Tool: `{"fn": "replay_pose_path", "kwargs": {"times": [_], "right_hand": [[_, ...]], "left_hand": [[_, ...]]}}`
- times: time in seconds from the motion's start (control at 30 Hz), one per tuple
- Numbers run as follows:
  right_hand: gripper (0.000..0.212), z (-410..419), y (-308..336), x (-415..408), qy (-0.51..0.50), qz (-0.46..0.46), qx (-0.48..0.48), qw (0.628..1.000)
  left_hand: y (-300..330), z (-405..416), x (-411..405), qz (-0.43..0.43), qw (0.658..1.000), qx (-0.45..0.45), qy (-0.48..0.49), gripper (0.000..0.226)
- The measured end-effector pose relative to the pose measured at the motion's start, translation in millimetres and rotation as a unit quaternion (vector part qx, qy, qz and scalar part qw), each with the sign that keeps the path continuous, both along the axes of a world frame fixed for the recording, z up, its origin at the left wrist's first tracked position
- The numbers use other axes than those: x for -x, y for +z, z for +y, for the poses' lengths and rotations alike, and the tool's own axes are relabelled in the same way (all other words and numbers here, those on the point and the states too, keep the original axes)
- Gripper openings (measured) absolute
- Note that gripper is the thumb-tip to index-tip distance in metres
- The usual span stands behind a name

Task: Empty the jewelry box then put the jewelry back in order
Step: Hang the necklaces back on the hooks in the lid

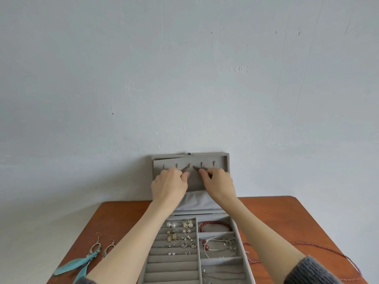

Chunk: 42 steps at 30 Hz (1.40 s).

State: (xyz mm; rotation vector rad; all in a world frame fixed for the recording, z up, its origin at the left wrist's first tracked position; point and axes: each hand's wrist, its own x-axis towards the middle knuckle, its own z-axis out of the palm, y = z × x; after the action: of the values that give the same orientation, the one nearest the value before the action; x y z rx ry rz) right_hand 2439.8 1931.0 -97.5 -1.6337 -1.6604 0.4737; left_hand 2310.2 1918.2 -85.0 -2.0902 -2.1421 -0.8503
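Necklace (189, 168) | on lid (224, 160) hooks | pinched between both hands' fingers (185, 175), seemingly

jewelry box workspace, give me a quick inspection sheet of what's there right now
surface: brown wooden table against a wall.
job's things: grey jewelry box open, lid upright with hooks; earrings in the left ring rows; red bead bracelet in the top right compartment; silver bracelets in the one below.
clutter: feather earrings on the table left of the box; dark red bead necklace on the table right of it.
grippers: left hand and right hand each pinch a thin chain at the lid's hooks.
cables: nothing seen.
surroundings: scuffed pale wall.
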Motion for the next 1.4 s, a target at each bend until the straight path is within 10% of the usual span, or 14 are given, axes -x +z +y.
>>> {"fn": "replay_pose_path", "kwargs": {"times": [0.23, 0.57, 1.4], "right_hand": [[0.027, -10.6, -13.2, -4.2, 0.04, -0.086, -0.064, 0.993], [0.029, -11.3, -19.1, -2.2, -0.007, -0.176, -0.16, 0.971], [0.015, -2.1, -14.9, 12.4, 0.043, 0.003, -0.127, 0.991]], "left_hand": [[-24.5, -15.0, 2.8, -0.135, 0.989, -0.037, -0.046, 0.013], [-31.0, -16.7, 2.1, -0.105, 0.988, -0.079, -0.08, 0.022], [-46.0, -15.5, 13.4, -0.11, 0.986, -0.055, -0.11, 0.017]]}}
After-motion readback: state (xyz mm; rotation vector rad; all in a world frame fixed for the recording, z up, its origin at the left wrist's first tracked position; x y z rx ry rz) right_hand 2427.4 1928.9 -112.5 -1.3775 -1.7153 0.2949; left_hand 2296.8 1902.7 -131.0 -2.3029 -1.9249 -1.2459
